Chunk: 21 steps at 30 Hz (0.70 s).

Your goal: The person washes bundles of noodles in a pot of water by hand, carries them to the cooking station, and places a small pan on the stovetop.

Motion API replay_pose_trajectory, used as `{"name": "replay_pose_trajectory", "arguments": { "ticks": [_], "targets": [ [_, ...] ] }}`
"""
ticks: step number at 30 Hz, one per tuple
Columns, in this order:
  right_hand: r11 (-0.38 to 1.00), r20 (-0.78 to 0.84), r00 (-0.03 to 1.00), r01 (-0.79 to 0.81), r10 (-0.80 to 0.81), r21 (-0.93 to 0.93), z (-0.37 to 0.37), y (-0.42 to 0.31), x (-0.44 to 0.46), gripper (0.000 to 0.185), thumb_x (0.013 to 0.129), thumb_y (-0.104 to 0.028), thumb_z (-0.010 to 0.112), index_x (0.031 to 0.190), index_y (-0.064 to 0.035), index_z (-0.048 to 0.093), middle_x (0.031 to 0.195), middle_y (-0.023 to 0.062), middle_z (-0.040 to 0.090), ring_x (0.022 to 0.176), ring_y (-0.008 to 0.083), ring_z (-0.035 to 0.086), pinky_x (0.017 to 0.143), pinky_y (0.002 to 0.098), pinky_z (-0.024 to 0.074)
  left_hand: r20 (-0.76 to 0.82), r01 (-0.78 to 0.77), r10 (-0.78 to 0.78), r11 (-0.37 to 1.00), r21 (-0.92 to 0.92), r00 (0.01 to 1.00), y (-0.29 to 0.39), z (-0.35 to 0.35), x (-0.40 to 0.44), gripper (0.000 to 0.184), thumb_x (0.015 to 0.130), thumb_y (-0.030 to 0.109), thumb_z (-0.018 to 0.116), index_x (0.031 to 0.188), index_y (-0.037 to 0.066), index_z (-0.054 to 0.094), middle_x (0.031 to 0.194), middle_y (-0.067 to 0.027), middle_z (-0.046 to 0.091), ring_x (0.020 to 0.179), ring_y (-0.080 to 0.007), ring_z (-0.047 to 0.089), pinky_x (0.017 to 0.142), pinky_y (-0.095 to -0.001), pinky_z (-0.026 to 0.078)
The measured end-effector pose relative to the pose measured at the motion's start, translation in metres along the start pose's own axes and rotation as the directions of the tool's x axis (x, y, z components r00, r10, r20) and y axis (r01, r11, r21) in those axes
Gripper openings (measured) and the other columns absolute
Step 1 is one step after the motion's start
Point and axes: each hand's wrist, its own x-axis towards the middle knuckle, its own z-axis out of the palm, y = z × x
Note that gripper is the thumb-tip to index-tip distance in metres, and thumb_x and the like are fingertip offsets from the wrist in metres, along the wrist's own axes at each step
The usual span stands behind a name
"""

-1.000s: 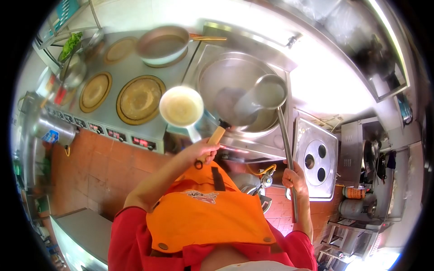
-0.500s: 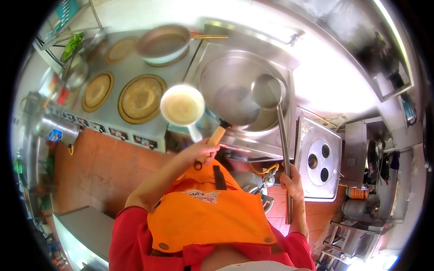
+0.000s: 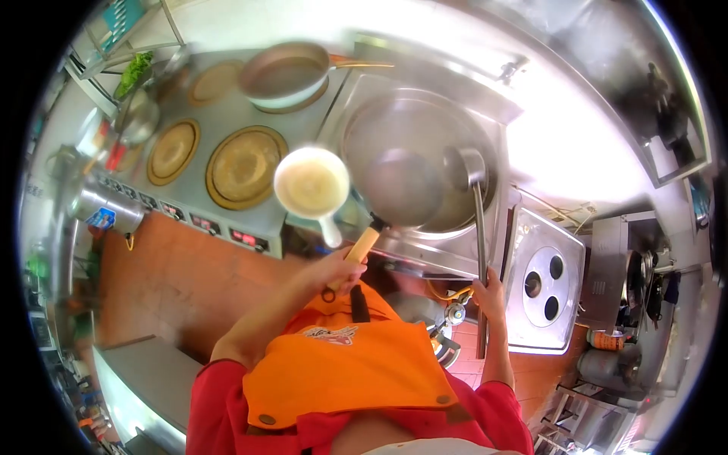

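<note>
My left hand (image 3: 347, 271) is closed round the wooden handle of a round grey strainer (image 3: 398, 186), whose blurred bowl is over the large metal pot (image 3: 364, 121) set into the steel stove. Whether its bowl is mesh or solid is hard to make out. My right hand (image 3: 489, 294) grips the long metal handle of a ladle (image 3: 464, 167). The ladle's head is tilted sideways inside the right part of the pot. Just beyond my left hand, a white saucepan (image 3: 312, 183) with pale contents sits at the stove's edge, its handle toward me.
To the left is a flat cooktop (image 3: 182, 106) with round yellowish plates and a frying pan (image 3: 284, 72) at the back. On the right stands a steel unit with a round three-hole plate (image 3: 546, 286). A gas regulator (image 3: 455, 312) with an orange hose is below the pot.
The ladle's head has turned from facing up to lying on its side, lower in the pot. The strainer has shifted slightly right. The whole view has moved a little.
</note>
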Motion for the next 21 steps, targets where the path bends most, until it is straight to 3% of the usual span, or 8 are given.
{"name": "replay_pose_trajectory", "arguments": {
  "ticks": [3, 6, 8, 12, 15, 18, 21],
  "targets": [
    [0.936, -0.141, 0.968, 0.157, -0.21, -0.316, -0.012, 0.03, 0.041, 0.04, 0.084, -0.01, 0.057, 0.121, 0.0037, 0.051, 0.059, 0.0005, 0.05, 0.043, 0.0081, 0.047, 0.038, 0.0242, 0.0346, -0.012, 0.041, -0.041, 0.999, -0.008, 0.999, 0.0, -0.003, 0.0, 0.026, 0.083, 0.008, 0.059, 0.102, 0.007, 0.043, 0.06, -0.0041, 0.046, 0.041, -0.0134, 0.044, 0.038, -0.0279, 0.036],
    [0.994, -0.188, 0.978, 0.074, -0.088, -0.081, -0.031, 0.022, 0.083, 0.039, 0.084, -0.02, 0.06, 0.116, 0.0031, 0.057, 0.059, 0.0021, 0.051, 0.044, 0.0099, 0.048, 0.043, 0.0229, 0.0373, -0.02, 0.039, -0.039, 0.999, 0.035, 0.999, -0.002, -0.006, 0.002, 0.026, 0.083, 0.007, 0.059, 0.103, 0.007, 0.043, 0.06, -0.004, 0.045, 0.041, -0.013, 0.043, 0.037, -0.0275, 0.035],
    [0.995, -0.139, 0.986, 0.094, -0.088, 0.041, -0.052, 0.028, 0.131, 0.034, 0.085, -0.022, 0.06, 0.11, 0.0008, 0.06, 0.058, 0.0019, 0.05, 0.043, 0.0098, 0.047, 0.041, 0.0233, 0.0362, -0.031, 0.05, -0.049, 0.999, 0.019, 0.998, 0.004, -0.001, 0.0, 0.027, 0.083, 0.007, 0.059, 0.104, 0.007, 0.043, 0.061, -0.004, 0.046, 0.041, -0.0131, 0.043, 0.037, -0.0273, 0.035],
    [0.95, -0.125, 0.988, -0.048, 0.091, 0.309, -0.079, 0.026, 0.208, 0.027, 0.089, -0.025, 0.061, 0.105, -0.0037, 0.059, 0.059, -0.0008, 0.05, 0.042, 0.0061, 0.045, 0.035, 0.0214, 0.0336, -0.075, 0.099, -0.092, 0.989, 0.107, 0.993, 0.01, 0.0, -0.001, 0.026, 0.083, 0.007, 0.059, 0.104, 0.006, 0.043, 0.061, -0.0041, 0.045, 0.041, -0.0134, 0.044, 0.038, -0.0272, 0.036],
    [0.894, -0.078, 0.986, -0.099, 0.148, 0.438, -0.084, 0.025, 0.234, 0.028, 0.09, -0.031, 0.061, 0.102, -0.0051, 0.061, 0.064, -0.0007, 0.053, 0.042, 0.0062, 0.045, 0.034, 0.0208, 0.0328, -0.082, 0.097, -0.096, 0.995, 0.015, 0.992, 0.011, 0.007, 0.001, 0.026, 0.082, 0.004, 0.059, 0.102, 0.006, 0.042, 0.058, -0.0049, 0.044, 0.039, -0.013, 0.043, 0.035, -0.0262, 0.035],
    [0.858, -0.032, 0.976, -0.173, 0.215, 0.483, -0.089, 0.054, 0.262, 0.03, 0.091, -0.035, 0.058, 0.098, -0.0054, 0.063, 0.068, -0.0015, 0.054, 0.043, 0.0043, 0.045, 0.036, 0.0197, 0.0348, -0.061, 0.048, -0.049, 0.999, -0.015, 0.997, 0.011, 0.016, -0.002, 0.03, 0.085, 0.007, 0.058, 0.11, 0.007, 0.041, 0.061, -0.0041, 0.045, 0.043, -0.013, 0.045, 0.037, -0.0267, 0.037],
    [0.936, 0.068, 0.988, -0.152, 0.138, 0.316, -0.093, 0.071, 0.273, 0.034, 0.091, -0.032, 0.053, 0.105, -0.0022, 0.062, 0.071, 0.006, 0.059, 0.055, 0.017, 0.057, 0.052, 0.0276, 0.0472, -0.094, 0.059, -0.062, 0.998, -0.033, 0.994, 0.015, 0.021, -0.003, 0.032, 0.086, 0.008, 0.058, 0.112, 0.007, 0.04, 0.061, -0.0042, 0.044, 0.043, -0.0129, 0.045, 0.037, -0.0267, 0.037]
  ]
}}
